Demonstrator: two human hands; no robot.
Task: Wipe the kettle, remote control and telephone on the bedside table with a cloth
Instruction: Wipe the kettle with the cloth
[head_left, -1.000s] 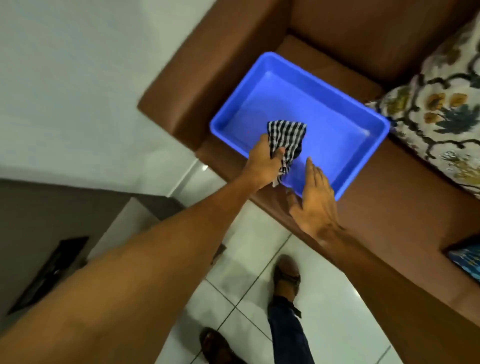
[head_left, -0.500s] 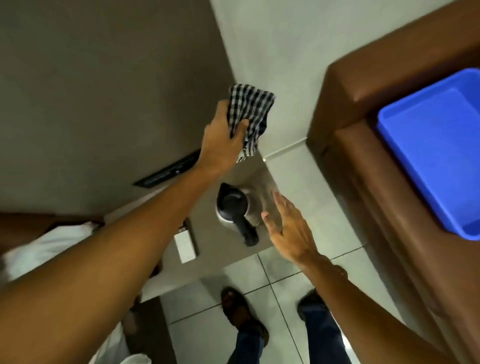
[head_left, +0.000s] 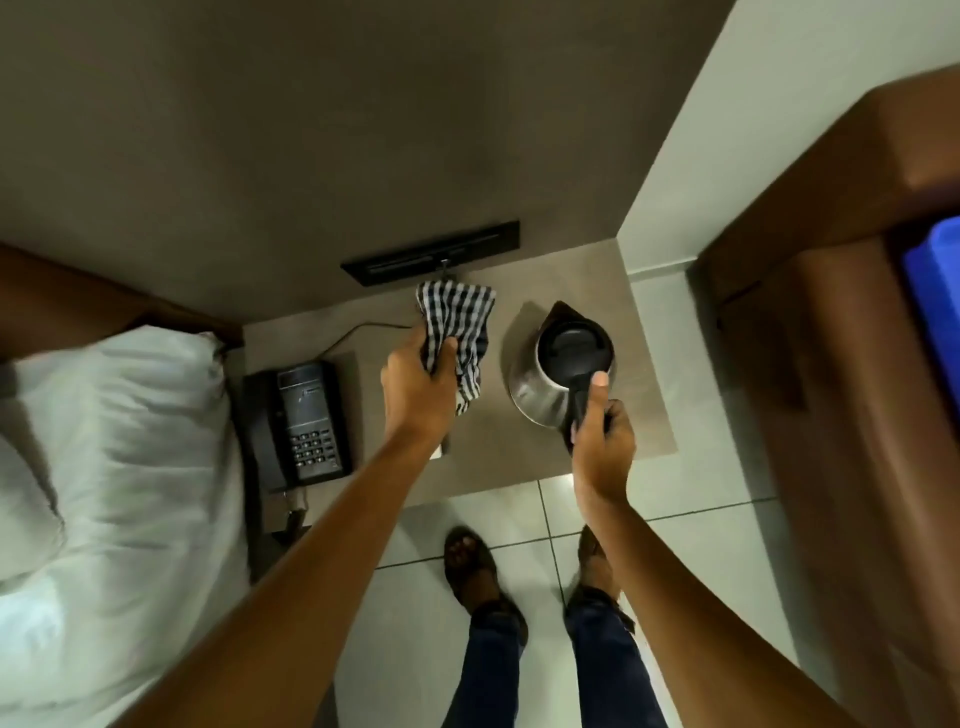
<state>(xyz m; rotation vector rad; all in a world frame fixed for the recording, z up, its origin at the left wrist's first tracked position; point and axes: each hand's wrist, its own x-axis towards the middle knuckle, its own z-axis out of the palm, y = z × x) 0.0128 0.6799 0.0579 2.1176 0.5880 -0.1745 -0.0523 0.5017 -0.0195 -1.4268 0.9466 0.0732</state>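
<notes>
A steel kettle (head_left: 540, 395) with a black lid and black handle stands on the right half of the grey bedside table (head_left: 498, 467). My right hand (head_left: 602, 441) is closed around the kettle's handle, thumb on top. My left hand (head_left: 415, 389) holds a black-and-white checked cloth (head_left: 460, 332) above the table's middle, just left of the kettle. A black telephone (head_left: 304, 421) lies at the table's left edge, its cable running toward the wall. Only a pale corner of the remote control (head_left: 441, 451) shows under my left wrist.
A bed with white pillows (head_left: 114, 457) borders the table on the left. A black socket strip (head_left: 431, 257) sits in the wall panel behind. A brown sofa arm (head_left: 831, 364) with a blue tray (head_left: 935, 301) stands at the right. My feet are on the tiled floor (head_left: 701, 551).
I turned from the blue tray on the sofa to the bedside table, carrying the cloth in my left hand. My right hand, open half a second ago, has closed on the kettle's handle.
</notes>
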